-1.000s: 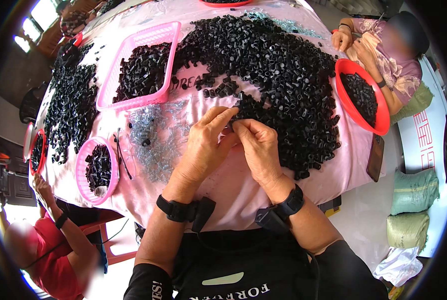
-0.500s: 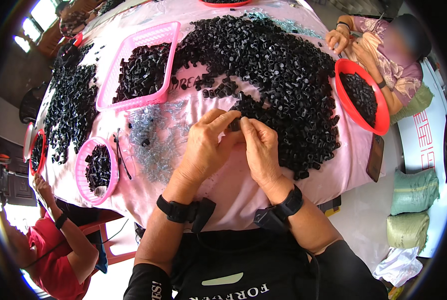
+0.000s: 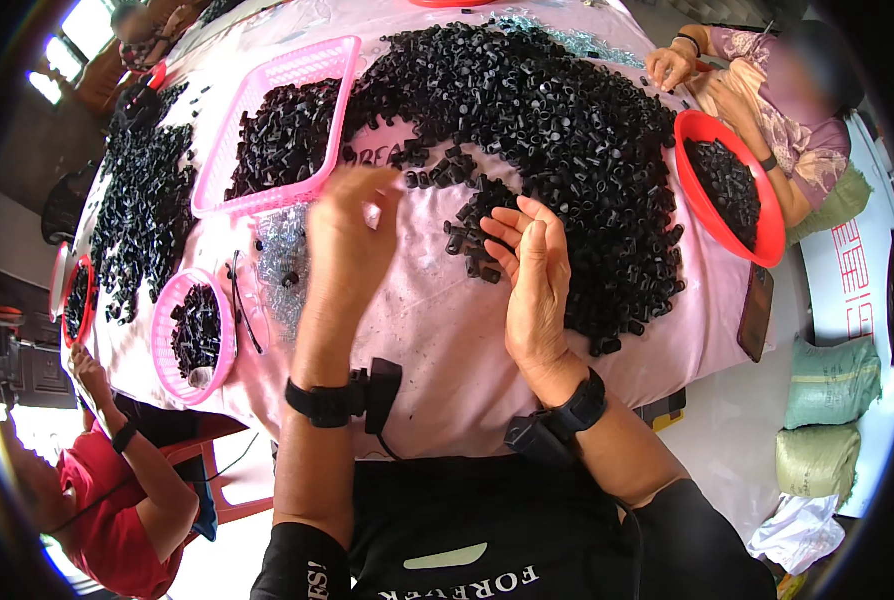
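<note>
My left hand (image 3: pixel 352 235) is up beside the near right corner of the pink rectangular basket (image 3: pixel 267 207), which holds small black plastic pieces (image 3: pixel 285 135). Its fingers are bent and smeared by motion, so whether it holds anything is not clear. My right hand (image 3: pixel 535 290) is open over the near edge of a large heap of short black tubular caps (image 3: pixel 577 130). Its fingers are spread, and nothing shows in them. A few loose caps (image 3: pixel 472 255) lie just left of its fingertips.
Clear plastic scraps (image 3: pixel 282 265) lie left of my left hand. A round pink basket (image 3: pixel 229 345) and a pair of glasses (image 3: pixel 242 305) are nearby. Co-workers sit at both sides; a red bowl (image 3: pixel 682 150) of black pieces stands by the right one. A phone (image 3: pixel 755 310) lies at the right edge.
My hands were together at the heap's near edge, fingers pinched around a small dark piece. Now they are apart: the left has moved up and left toward the basket, and the right has opened.
</note>
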A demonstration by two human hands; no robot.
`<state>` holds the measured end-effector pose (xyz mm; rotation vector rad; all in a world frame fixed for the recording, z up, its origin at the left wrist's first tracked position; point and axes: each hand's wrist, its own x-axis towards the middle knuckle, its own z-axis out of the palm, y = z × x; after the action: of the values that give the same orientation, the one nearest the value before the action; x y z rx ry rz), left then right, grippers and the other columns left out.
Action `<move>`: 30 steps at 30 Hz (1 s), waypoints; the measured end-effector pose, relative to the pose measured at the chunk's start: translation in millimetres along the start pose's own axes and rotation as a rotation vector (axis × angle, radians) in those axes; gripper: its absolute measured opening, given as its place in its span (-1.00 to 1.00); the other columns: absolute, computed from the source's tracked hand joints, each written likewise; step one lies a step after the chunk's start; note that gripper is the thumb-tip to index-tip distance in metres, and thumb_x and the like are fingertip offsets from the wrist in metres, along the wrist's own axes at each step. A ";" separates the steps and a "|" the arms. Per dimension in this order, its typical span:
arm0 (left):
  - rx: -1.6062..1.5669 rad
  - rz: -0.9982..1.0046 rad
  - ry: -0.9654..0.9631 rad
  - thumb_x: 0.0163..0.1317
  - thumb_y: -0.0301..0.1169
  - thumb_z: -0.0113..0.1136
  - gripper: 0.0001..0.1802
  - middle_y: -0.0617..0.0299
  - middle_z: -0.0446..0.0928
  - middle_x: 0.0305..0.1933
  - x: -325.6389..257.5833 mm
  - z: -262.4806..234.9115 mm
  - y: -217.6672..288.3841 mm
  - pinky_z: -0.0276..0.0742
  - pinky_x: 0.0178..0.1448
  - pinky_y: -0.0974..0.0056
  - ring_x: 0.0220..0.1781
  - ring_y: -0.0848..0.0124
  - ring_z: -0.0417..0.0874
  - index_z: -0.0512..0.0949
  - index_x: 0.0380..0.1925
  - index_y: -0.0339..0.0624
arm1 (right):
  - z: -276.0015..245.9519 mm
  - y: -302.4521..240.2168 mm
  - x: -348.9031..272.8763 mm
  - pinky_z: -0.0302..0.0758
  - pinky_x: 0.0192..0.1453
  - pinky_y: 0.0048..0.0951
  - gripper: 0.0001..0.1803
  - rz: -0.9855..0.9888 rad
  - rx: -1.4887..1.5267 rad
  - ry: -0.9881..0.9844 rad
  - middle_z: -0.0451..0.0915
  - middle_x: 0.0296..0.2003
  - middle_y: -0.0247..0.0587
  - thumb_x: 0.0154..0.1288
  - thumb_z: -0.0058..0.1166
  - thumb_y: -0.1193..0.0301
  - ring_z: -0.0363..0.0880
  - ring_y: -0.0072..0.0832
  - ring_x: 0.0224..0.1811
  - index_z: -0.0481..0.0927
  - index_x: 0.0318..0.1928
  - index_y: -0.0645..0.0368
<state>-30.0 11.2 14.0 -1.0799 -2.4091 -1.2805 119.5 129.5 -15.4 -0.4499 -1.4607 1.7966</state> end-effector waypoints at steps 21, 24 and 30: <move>-0.523 -0.217 -0.286 0.18 -0.64 0.27 -0.79 0.13 0.72 -0.22 -29.0 21.6 7.5 0.67 -0.07 0.30 -0.23 0.42 0.74 0.69 -0.16 -0.31 | -2.0 15.6 -4.1 0.62 -0.21 -0.43 -0.85 -0.244 -0.425 -0.140 0.73 -0.34 -0.03 0.52 0.05 0.50 0.76 -0.37 -0.33 0.60 -0.04 0.33; -0.715 -0.288 -0.386 0.26 -0.66 0.26 -0.82 0.20 0.72 -0.19 -26.2 15.7 22.0 0.67 -0.02 0.35 -0.18 0.49 0.73 0.70 -0.14 -0.33 | -0.8 9.8 -5.2 0.63 -0.18 -0.47 -0.82 -0.134 -0.363 -0.186 0.75 -0.28 -0.04 0.48 0.08 0.56 0.79 -0.42 -0.27 0.62 0.01 0.34; -0.286 -0.132 -0.001 0.29 -0.65 0.25 -0.80 0.24 0.74 -0.23 -23.5 10.0 4.7 0.59 -0.16 0.41 -0.26 0.55 0.70 0.73 -0.12 -0.26 | 0.8 3.4 -6.0 0.62 -0.18 -0.54 -0.83 0.081 -0.183 -0.190 0.74 -0.27 -0.21 0.49 0.11 0.56 0.77 -0.56 -0.24 0.64 0.00 0.36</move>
<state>-8.5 8.7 -0.4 -1.0012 -2.3832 -1.7103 121.8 124.4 -19.4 -0.4450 -1.7704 1.8167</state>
